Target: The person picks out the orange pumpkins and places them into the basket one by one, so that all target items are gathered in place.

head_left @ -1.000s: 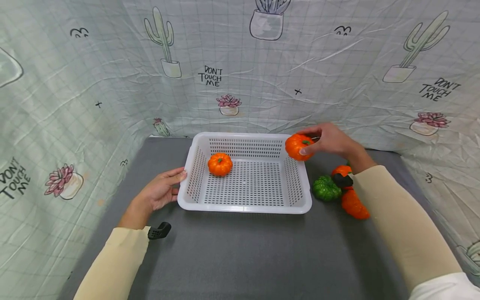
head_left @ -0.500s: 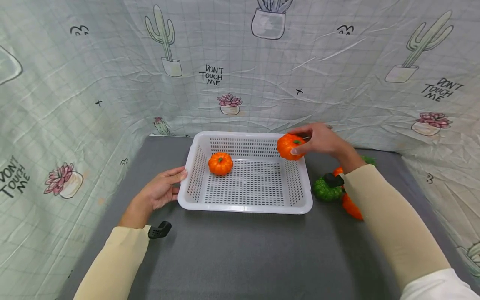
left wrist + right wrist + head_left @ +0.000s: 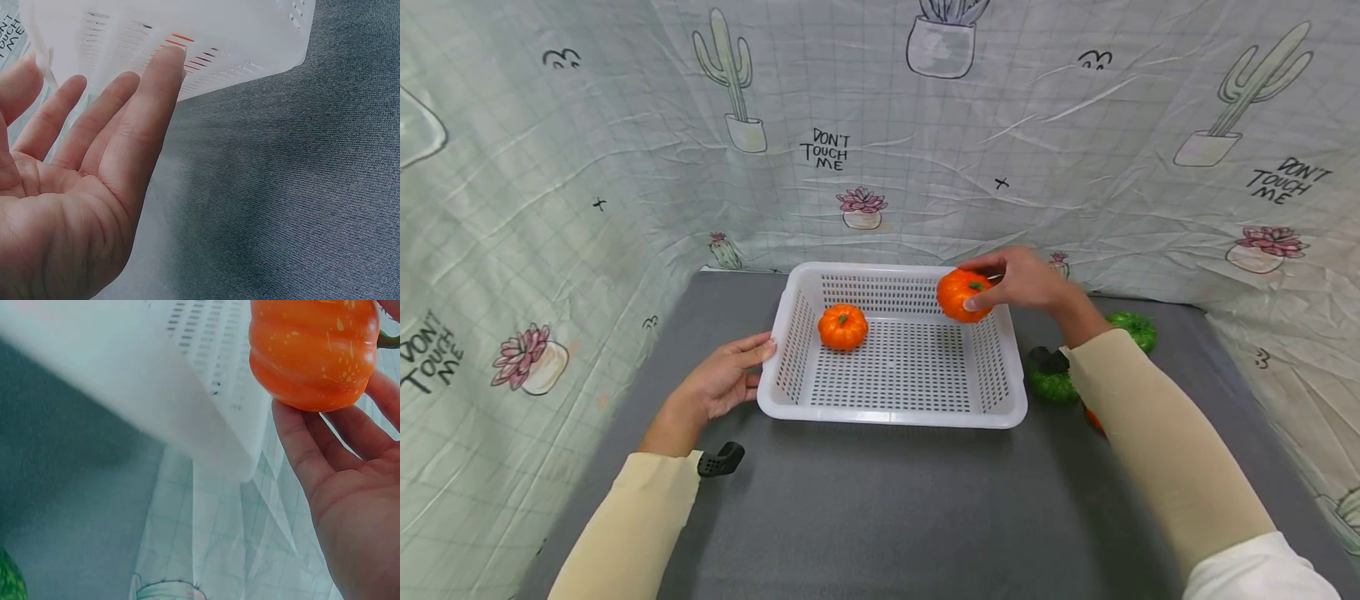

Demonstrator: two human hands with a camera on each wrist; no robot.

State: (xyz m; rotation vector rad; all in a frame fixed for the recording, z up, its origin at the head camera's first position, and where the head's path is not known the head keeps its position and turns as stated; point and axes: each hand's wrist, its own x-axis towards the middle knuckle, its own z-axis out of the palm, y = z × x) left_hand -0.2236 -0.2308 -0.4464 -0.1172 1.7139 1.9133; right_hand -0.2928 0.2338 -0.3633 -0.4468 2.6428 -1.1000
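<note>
A white perforated plastic basket stands on the grey table. My left hand holds its left side, thumb on the rim and fingers against the outer wall, as the left wrist view shows up close. In my right hand is an orange toy pumpkin with a green stem, gripped between thumb and fingers over the basket's back right corner. The right wrist view shows pale flecks on this pumpkin and fingers beneath it. Another small orange pumpkin sits inside the basket toward the left.
Right of the basket lie a dark green bumpy gourd, a lighter green one and part of an orange one, partly hidden by my right sleeve. A cactus-printed cloth hangs behind the table.
My right hand has moved left with the pumpkin, from the basket's right rim to further inside over it. The lighter green gourd has come into view behind the arm. My left hand stays put.
</note>
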